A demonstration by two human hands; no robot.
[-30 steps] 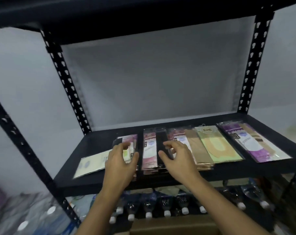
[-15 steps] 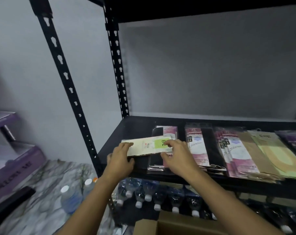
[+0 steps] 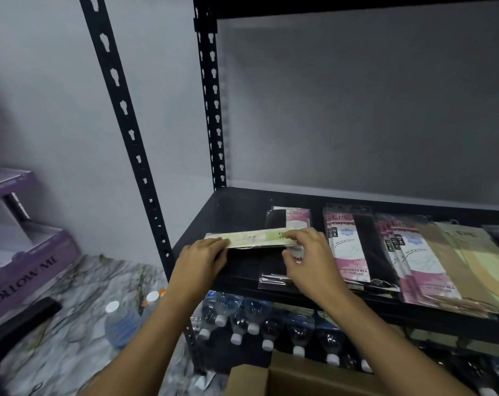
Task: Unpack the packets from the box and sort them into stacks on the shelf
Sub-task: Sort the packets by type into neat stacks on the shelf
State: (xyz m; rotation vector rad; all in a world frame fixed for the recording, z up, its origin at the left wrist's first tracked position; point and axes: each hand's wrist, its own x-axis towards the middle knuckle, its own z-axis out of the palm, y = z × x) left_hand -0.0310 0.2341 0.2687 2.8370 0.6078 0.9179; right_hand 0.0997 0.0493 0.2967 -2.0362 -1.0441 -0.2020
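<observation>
**Two hands hold one pale packet crosswise over the shelf**

The pale green packet (image 3: 255, 239) lies sideways just below the middle of the view, a little towards 7 o'clock, above the front left part of the black shelf (image 3: 236, 204). The left hand (image 3: 202, 260) has its fingers closed over the packet's 9 o'clock end. The right hand (image 3: 311, 260) pinches the 3 o'clock end with curled fingers. Both hands are clamped on the packet.

Under the packet and the right hand lies a black-and-pink stack (image 3: 292, 218), with its length running from 12 to 6 o'clock. At 3 o'clock from it, side by side, come a pink-and-black stack (image 3: 351, 247), a pink-and-tan stack (image 3: 425, 261) and a pale yellow-green stack (image 3: 471, 247) at the frame's edge.

The open cardboard box (image 3: 288, 378) sits at 6 o'clock, between the forearms. Capped water bottles (image 3: 254, 318) lie beneath the shelf. At 8 o'clock a single bottle (image 3: 122, 324) stands on the marbled floor, and a purple carton (image 3: 28, 261) fills 9 o'clock.
</observation>
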